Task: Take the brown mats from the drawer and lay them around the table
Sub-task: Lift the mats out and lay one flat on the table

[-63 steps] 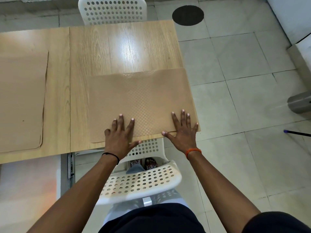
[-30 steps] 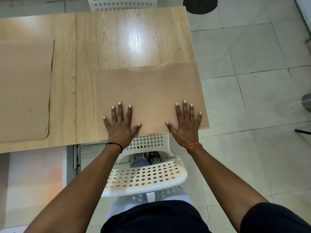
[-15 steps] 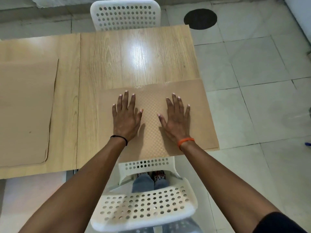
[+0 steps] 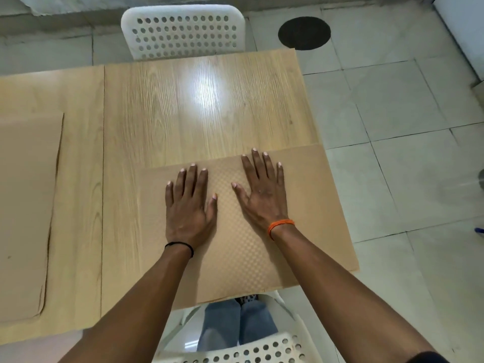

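Both hands lie flat with fingers spread, left hand [image 4: 189, 211] and right hand [image 4: 262, 195] pressing the brown mat [image 4: 309, 205] at the bench's [image 4: 183, 113] near right corner, gripping nothing. A 2nd mat [image 4: 25, 218] lies at the left edge.

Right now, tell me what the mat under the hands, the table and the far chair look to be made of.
Brown mat: probably a thin flexible plastic or vinyl sheet; it lies flat, with a fine embossed checker texture and a dull sheen.
Table: looks like wood-grain laminate, light oak print, smooth and glossy by the bright lamp glare.
White chair: seemingly moulded plastic, matte white, its back pierced with rows of round holes.
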